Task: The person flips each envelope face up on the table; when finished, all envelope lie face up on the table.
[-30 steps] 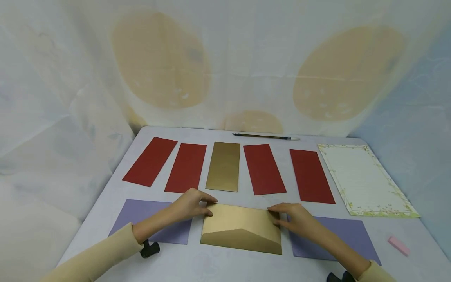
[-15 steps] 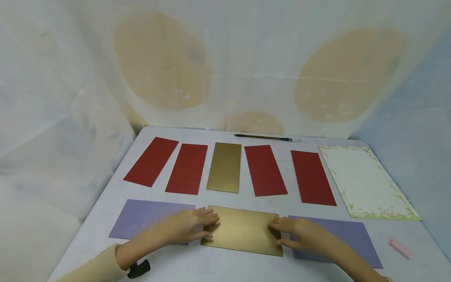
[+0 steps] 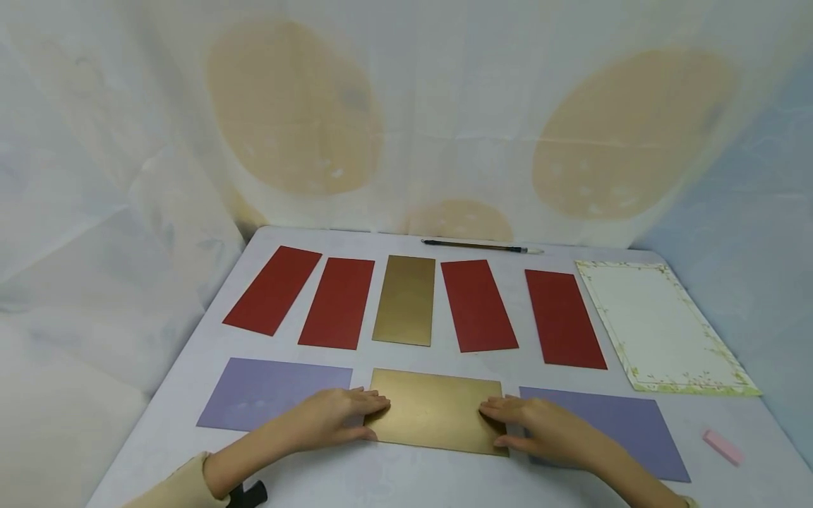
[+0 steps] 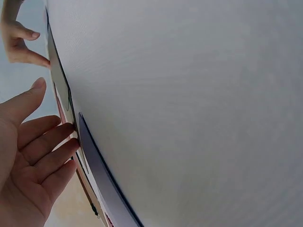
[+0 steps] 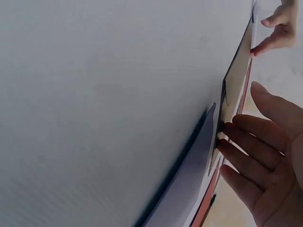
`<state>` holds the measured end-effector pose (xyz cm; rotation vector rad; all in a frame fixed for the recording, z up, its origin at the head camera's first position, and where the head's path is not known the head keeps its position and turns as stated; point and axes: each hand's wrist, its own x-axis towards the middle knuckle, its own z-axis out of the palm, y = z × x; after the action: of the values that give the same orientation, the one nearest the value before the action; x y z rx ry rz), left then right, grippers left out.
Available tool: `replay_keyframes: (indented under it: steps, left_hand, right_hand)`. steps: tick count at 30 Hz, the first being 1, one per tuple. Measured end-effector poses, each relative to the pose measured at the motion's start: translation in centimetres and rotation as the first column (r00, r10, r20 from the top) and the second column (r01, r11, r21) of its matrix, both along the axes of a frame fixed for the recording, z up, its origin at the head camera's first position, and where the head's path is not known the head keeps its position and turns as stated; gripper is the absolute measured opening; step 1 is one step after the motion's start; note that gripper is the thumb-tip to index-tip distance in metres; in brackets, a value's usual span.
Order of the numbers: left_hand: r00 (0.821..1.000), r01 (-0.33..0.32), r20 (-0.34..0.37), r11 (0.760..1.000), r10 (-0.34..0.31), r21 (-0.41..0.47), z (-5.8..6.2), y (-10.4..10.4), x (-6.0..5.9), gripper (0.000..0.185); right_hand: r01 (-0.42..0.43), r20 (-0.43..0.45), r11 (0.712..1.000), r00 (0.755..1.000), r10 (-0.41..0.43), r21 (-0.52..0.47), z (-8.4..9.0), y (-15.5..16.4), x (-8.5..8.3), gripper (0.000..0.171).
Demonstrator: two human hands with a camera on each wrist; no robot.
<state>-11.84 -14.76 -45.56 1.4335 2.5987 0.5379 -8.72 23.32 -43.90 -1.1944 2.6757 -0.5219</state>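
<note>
The front gold sheet is laid flat on the table, between the left purple sheet and the right purple sheet. Its left end is covered by the extended fingers of the left hand, with the thumb held apart near the near-left corner. Its right end is covered likewise by the right hand, fingers straight and relaxed, thumb placed at the near-right corner. Whether contact is made by every finger cannot be told. Both purple sheets are partly hidden by the hands and forearms.

Farther back, the rear gold sheet is flanked by two red sheets on each side. Behind this row a brush is seen lying crosswise. At the right, the bordered paper is placed, and nearer, a pink block is noted.
</note>
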Motion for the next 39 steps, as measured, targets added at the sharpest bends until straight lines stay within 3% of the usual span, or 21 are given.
replay_keyframes:
  steps: [7, 20, 26, 30, 34, 39]
  left_hand:
    - [1.000, 0.014, 0.010, 0.999, -0.014, 0.052, -0.1, -0.1, 0.1, 0.048]
    - [1.000, 0.014, -0.002, 0.999, -0.014, 0.044, -0.2, -0.3, -0.2, 0.049]
    - [0.999, 0.040, -0.023, 0.996, -0.038, 0.086, 0.6, -0.2, -0.9, 0.053]
    - [0.998, 0.047, 0.028, 0.985, -0.052, 0.168, 1.5, 0.4, -1.8, 0.061]
    - [0.990, 0.098, 0.081, 0.974, -0.117, 0.202, 1.7, 1.7, -2.5, 0.068]
    - [0.967, 0.241, 0.022, 0.941, -0.253, 0.236, 1.1, 4.2, -2.7, 0.069]
  right_hand:
    - [-0.023, 0.014, 1.000, 1.000, 0.024, -0.020, 0.0, 0.0, -0.3, 0.049]
    - [-0.029, -0.010, 0.999, 1.000, 0.029, -0.038, -0.5, 0.0, -0.2, 0.048]
    - [-0.024, -0.021, 0.986, 1.000, 0.021, -0.163, -0.1, 1.0, -0.5, 0.052]
    - [-0.003, -0.079, 0.970, 0.997, -0.017, -0.243, 0.8, 2.4, -0.7, 0.058]
    - [0.044, -0.087, 0.974, 0.994, -0.065, -0.223, 1.6, 4.1, -0.6, 0.064]
    - [0.103, -0.074, 0.971, 0.990, -0.121, -0.214, 1.8, 6.2, -0.1, 0.070]
